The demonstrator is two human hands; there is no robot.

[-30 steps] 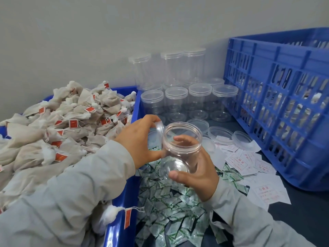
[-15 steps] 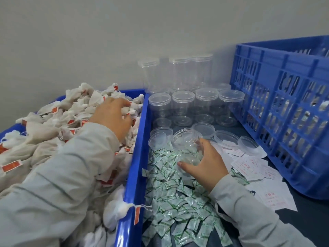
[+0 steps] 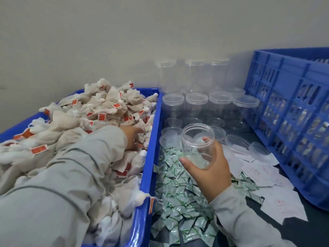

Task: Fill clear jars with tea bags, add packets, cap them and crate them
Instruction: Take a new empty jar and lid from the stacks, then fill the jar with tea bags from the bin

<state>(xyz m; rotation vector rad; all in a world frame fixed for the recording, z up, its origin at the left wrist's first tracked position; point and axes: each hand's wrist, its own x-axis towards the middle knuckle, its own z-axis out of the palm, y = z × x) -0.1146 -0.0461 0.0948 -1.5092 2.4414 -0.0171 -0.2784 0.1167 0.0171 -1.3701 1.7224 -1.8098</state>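
Open jar (image 3: 197, 145): clear, uncapped and empty, mouth up with a slight tilt, held above the green-and-white packets (image 3: 178, 202), just right of the bin wall.
Handling, jar: I judge it light, thin-walled and slick; a squeeze could flex it. Best taken round the lower body, leaving the mouth free for filling.
Tea bags (image 3: 106, 111): heaped in the blue bin (image 3: 151, 157) at left. I judge them soft, light and prone to snag by their strings and red tags; take by the pouch, not the tag.
Right hand (image 3: 209, 168): wrapped round the jar's lower half, thumb at the front, fingers showing through the plastic behind; forearm rises from lower right.
Left hand (image 3: 130, 138): reaching across the bin, fingers sunk among the bags; I cannot tell whether it has hold of any.
Spare jars (image 3: 195, 106): capped, in rows by the wall.
Loose lids (image 3: 236, 141): on the counter (image 3: 306, 232) beside white slips (image 3: 263, 175).
Crate (image 3: 293, 111): blue, at right.
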